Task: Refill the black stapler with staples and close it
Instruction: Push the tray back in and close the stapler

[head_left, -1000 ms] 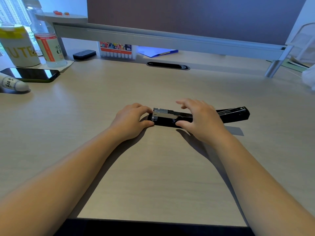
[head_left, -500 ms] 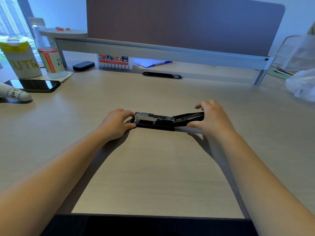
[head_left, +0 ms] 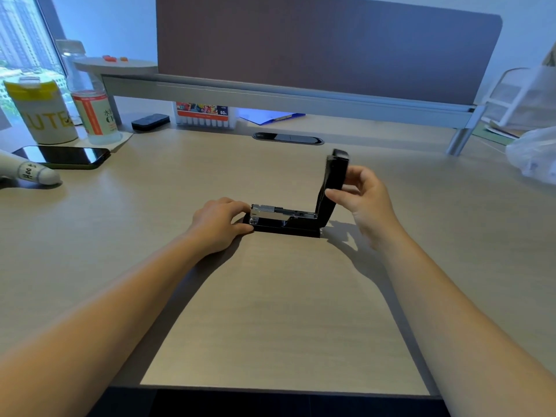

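Observation:
The black stapler [head_left: 285, 225] lies on the wooden desk in the middle of the head view, its base flat and its silver staple channel [head_left: 278, 212] exposed on top. The stapler's black lid [head_left: 333, 182] stands nearly upright at the right end. My left hand [head_left: 221, 225] pinches the stapler's front end against the desk. My right hand [head_left: 365, 200] holds the raised lid between thumb and fingers. I cannot tell whether staples lie in the channel.
A phone [head_left: 64, 156], a yellow-and-white can [head_left: 42, 111], a water bottle [head_left: 90, 100] and a white marker [head_left: 33, 173] sit at the far left. A marker box [head_left: 203, 115], a small black case [head_left: 150, 121] and a blue folder [head_left: 272, 117] lie under the divider. A plastic bag [head_left: 534, 153] is at the right.
The lid lay flat, folded out to the right; my right hand has swung it up to nearly vertical. My left hand stays on the stapler's front end.

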{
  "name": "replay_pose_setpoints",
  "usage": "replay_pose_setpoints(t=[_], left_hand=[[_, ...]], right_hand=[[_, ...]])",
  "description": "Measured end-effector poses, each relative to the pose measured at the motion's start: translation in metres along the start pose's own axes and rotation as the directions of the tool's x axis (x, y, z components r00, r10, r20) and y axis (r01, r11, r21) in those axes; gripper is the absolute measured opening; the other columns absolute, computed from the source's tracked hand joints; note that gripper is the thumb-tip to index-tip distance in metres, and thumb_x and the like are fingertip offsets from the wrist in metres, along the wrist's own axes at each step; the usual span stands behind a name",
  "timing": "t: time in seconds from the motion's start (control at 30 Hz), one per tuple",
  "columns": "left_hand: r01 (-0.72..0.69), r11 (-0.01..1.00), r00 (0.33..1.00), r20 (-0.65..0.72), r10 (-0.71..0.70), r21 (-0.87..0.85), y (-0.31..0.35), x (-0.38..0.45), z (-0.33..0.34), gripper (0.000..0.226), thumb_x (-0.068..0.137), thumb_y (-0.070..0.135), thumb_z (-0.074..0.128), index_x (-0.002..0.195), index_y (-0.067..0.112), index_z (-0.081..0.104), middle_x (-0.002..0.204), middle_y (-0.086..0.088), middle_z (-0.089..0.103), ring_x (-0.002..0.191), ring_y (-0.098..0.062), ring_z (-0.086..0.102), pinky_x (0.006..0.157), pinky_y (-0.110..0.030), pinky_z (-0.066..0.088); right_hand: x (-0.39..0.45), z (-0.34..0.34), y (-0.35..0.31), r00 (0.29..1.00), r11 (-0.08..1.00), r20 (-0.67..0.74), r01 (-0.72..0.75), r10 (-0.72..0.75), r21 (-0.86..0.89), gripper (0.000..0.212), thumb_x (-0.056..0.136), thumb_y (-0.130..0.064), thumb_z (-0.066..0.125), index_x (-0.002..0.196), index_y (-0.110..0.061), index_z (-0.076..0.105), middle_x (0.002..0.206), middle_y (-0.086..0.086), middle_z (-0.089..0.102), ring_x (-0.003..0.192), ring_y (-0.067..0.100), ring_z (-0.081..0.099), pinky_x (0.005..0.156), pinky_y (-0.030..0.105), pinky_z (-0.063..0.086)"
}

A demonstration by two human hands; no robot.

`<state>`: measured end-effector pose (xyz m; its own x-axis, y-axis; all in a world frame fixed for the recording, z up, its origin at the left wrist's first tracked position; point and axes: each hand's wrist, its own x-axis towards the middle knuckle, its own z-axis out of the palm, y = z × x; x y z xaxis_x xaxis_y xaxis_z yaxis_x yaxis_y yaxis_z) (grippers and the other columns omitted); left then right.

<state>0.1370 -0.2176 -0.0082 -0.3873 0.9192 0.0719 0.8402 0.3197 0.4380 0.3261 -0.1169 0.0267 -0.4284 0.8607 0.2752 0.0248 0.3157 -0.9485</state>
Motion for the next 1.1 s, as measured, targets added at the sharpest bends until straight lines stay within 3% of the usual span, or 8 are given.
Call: replay_pose_setpoints(t=[0.2,0.4,0.53,0.67,0.8,0.87,1.0,1.1], left_hand=[[0.010,0.999,1.000,0.008,-0.010,-0.032,0.007,0.000,0.002,0.039,0.080,0.031,0.058,0.117,0.021,0.054,0.129,-0.009,0.053,0.119,-0.029,0.042,0.098,-0.044,0.037],[0.000,0.999,1.000,0.030,0.001,-0.049,0.002,0.004,0.003,0.038,0.080,0.030,0.058,0.117,0.023,0.054,0.127,-0.008,0.053,0.118,-0.027,0.043,0.098,-0.044,0.037],[0.003,0.999,0.999,0.034,-0.001,-0.045,0.002,0.005,0.003,0.039,0.080,0.031,0.057,0.118,0.024,0.053,0.129,-0.007,0.052,0.120,-0.027,0.042,0.098,-0.043,0.036],[0.007,0.997,1.000,0.030,-0.004,-0.079,0.002,0.005,0.004,0.043,0.080,0.032,0.058,0.120,0.020,0.051,0.130,-0.007,0.054,0.120,-0.026,0.045,0.096,-0.041,0.038],[0.083,0.877,0.995,0.081,-0.051,-0.474,0.006,0.003,0.000,0.066,0.074,0.040,0.062,0.130,0.014,0.038,0.135,-0.006,0.049,0.123,-0.022,0.046,0.103,-0.039,0.038],[0.119,0.814,0.993,0.074,-0.093,-0.569,0.011,0.005,0.002,0.067,0.071,0.054,0.057,0.125,0.016,0.043,0.128,-0.003,0.053,0.121,-0.022,0.047,0.102,-0.037,0.038],[0.193,0.798,0.975,0.019,-0.223,-0.570,0.019,0.008,0.007,0.068,0.055,0.074,0.042,0.100,0.026,0.057,0.110,-0.001,0.064,0.115,-0.027,0.050,0.103,-0.048,0.038],[0.212,0.813,0.966,-0.009,-0.257,-0.543,0.021,0.008,0.011,0.069,0.055,0.073,0.042,0.103,0.025,0.056,0.111,-0.001,0.064,0.117,-0.029,0.047,0.103,-0.048,0.037]], right_hand=[[0.003,0.021,-0.004,0.991,0.979,0.122,0.085,-0.063,-0.184,0.032,0.083,0.001,0.053,0.111,-0.012,0.048,0.099,0.002,0.052,0.091,0.019,0.051,0.081,0.032,0.048],[0.004,0.036,0.003,0.946,0.861,0.283,0.273,-0.158,-0.429,0.037,0.083,-0.002,0.052,0.118,-0.015,0.050,0.110,0.007,0.053,0.096,0.015,0.044,0.087,0.024,0.034],[0.002,0.042,0.007,0.919,0.775,0.365,0.339,-0.151,-0.533,0.039,0.085,-0.005,0.051,0.122,-0.011,0.048,0.122,0.012,0.053,0.110,0.022,0.047,0.085,0.018,0.029],[0.000,0.038,0.009,0.926,0.750,0.366,0.309,-0.096,-0.585,0.043,0.084,-0.014,0.056,0.125,-0.013,0.045,0.128,0.010,0.052,0.115,0.023,0.047,0.091,0.026,0.034],[-0.003,0.022,0.016,0.963,0.808,0.267,0.138,0.026,-0.573,0.052,0.079,-0.021,0.064,0.125,-0.012,0.042,0.130,0.009,0.050,0.114,0.021,0.047,0.090,0.030,0.037],[-0.008,0.015,0.021,0.967,0.841,0.238,0.056,0.088,-0.538,0.056,0.077,-0.021,0.066,0.125,-0.013,0.039,0.128,0.009,0.051,0.104,0.017,0.047,0.086,0.028,0.036],[-0.014,0.013,0.026,0.968,0.863,0.222,0.009,0.120,-0.505,0.065,0.075,-0.019,0.068,0.128,-0.014,0.031,0.128,0.011,0.049,0.100,0.017,0.046,0.085,0.028,0.037],[-0.014,0.013,0.029,0.974,0.860,0.199,0.006,0.111,-0.510,0.064,0.076,-0.017,0.067,0.128,-0.013,0.030,0.128,0.012,0.049,0.109,0.024,0.049,0.085,0.027,0.036]])
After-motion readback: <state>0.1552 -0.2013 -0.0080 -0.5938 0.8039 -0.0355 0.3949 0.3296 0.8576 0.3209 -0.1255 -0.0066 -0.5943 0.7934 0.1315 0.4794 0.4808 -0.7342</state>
